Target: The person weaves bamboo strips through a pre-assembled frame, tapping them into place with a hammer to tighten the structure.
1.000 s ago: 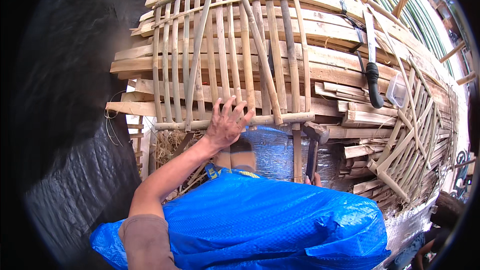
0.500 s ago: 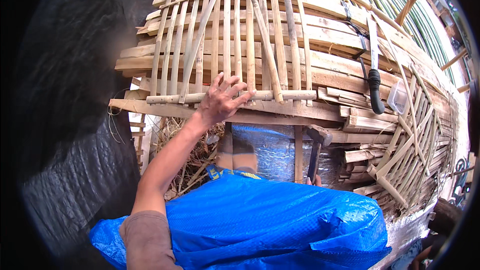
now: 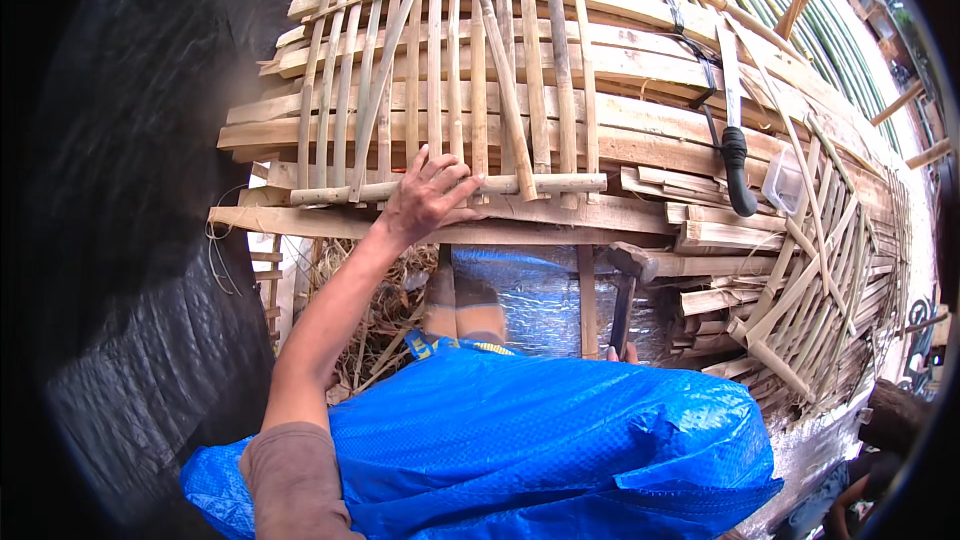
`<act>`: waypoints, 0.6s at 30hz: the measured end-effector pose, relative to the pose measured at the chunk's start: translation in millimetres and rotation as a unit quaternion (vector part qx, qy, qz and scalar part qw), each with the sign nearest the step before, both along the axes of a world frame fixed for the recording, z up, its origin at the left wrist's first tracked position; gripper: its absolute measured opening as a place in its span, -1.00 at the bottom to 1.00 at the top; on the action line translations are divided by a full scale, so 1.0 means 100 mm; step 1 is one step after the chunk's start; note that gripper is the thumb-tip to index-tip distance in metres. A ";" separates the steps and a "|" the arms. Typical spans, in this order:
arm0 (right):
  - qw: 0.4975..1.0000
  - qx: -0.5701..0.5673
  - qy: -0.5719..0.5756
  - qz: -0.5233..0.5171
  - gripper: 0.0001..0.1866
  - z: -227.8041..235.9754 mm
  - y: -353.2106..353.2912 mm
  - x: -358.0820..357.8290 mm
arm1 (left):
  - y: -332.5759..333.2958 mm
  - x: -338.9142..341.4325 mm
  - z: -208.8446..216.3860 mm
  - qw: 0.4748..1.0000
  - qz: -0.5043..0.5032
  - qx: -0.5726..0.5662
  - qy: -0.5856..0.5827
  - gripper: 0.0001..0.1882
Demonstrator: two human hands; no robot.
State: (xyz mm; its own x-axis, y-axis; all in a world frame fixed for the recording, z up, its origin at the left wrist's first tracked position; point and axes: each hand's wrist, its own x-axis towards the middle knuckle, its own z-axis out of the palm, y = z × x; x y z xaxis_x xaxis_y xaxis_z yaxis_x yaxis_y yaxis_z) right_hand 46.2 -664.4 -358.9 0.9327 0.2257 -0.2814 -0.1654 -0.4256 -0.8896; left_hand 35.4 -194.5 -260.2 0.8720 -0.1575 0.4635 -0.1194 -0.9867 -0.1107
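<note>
Frame (image 3: 435,80) looks light, stiff; rail (image 3: 500,186) suits gripping; left hand (image 3: 420,202) half-spread there, hold unclear; right hand (image 3: 630,352) clasps hammer (image 3: 622,305).

The bench (image 3: 640,115) is formed of long, pale wooden planks laid side by side, with narrow gaps left between some of them. Its left and middle part is covered by a flat bamboo frame (image 3: 455,70) of spaced slats, overlaid by two slanting ones. Farther right, a long knife (image 3: 733,130) is laid with its black handle turned near. A clear plastic container (image 3: 784,181) is set just right of that handle.
</note>
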 end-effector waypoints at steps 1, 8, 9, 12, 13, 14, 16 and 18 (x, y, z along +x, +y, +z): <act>1.000 0.003 -0.004 -0.008 -0.63 0.02 0.01 0.00 | -0.03 0.01 0.05 1.000 0.002 -0.011 0.003 -0.37; 0.999 -0.006 0.031 0.020 -0.59 0.06 0.00 0.02 | -0.29 0.34 0.22 0.994 -0.002 -0.103 -0.032 -0.18; 0.999 -0.007 0.032 0.020 -0.59 0.06 0.01 0.03 | -0.35 0.44 0.29 0.993 0.002 -0.117 -0.031 -0.14; 0.999 -0.012 0.027 0.021 -0.59 0.07 0.02 0.06 | -0.48 0.60 0.35 0.993 0.035 -0.114 0.016 -0.07; 0.999 -0.014 0.024 0.022 -0.59 0.09 0.01 0.07 | -0.48 0.64 0.29 0.991 0.041 -0.125 0.021 -0.07; 0.999 -0.016 0.023 0.021 -0.59 0.10 0.01 0.07 | -0.50 0.66 0.27 0.989 0.042 -0.136 0.027 -0.07; 0.999 -0.019 0.023 0.018 -0.58 0.09 0.00 0.06 | -0.50 0.66 0.26 0.990 0.048 -0.128 0.039 -0.09; 0.999 -0.023 0.023 0.016 -0.58 0.08 0.00 0.03 | -0.51 0.67 0.25 0.989 0.042 -0.135 0.039 -0.10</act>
